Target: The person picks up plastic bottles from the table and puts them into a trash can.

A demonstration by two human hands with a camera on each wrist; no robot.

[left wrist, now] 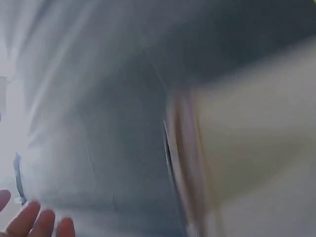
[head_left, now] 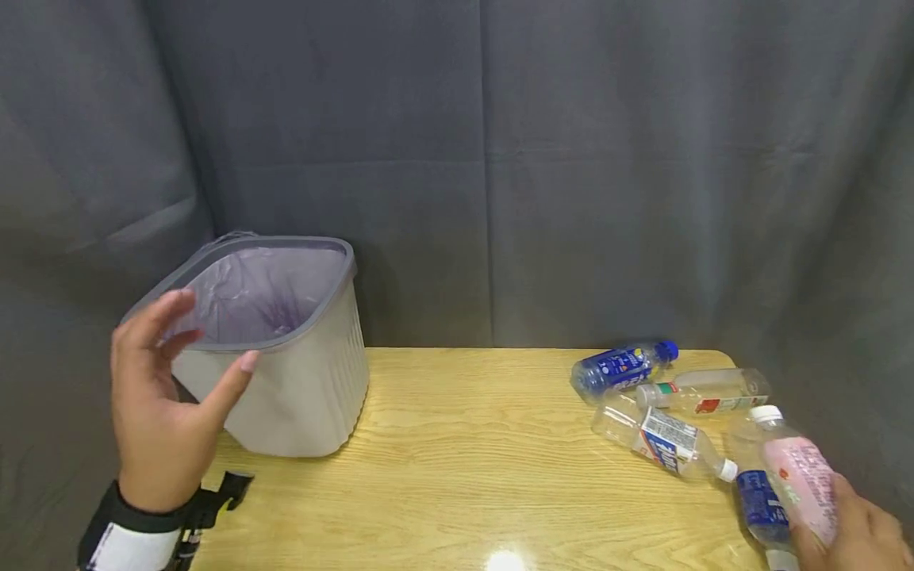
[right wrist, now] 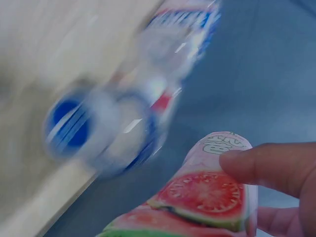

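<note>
At the table's right edge my right hand (head_left: 860,527) grips a plastic bottle with a pink label and white cap (head_left: 803,480). In the right wrist view the thumb presses on that label, which carries a cut red fruit picture (right wrist: 205,197). Partly behind it lies a clear bottle with a dark blue label (head_left: 762,500). My left hand (head_left: 160,396) holds nothing; thumb and fingers are spread apart in front of the near side of a bin (head_left: 293,396) with a grey rim and a thin bag lining. Only the fingertips (left wrist: 42,224) show in the left wrist view.
On the wooden table (head_left: 485,444), a blue-capped bottle (head_left: 621,366), a clear bottle with a red and green label (head_left: 707,390) and a white-capped bottle with a blue and white label (head_left: 664,440) lie together. A grey curtain (head_left: 428,174) hangs behind.
</note>
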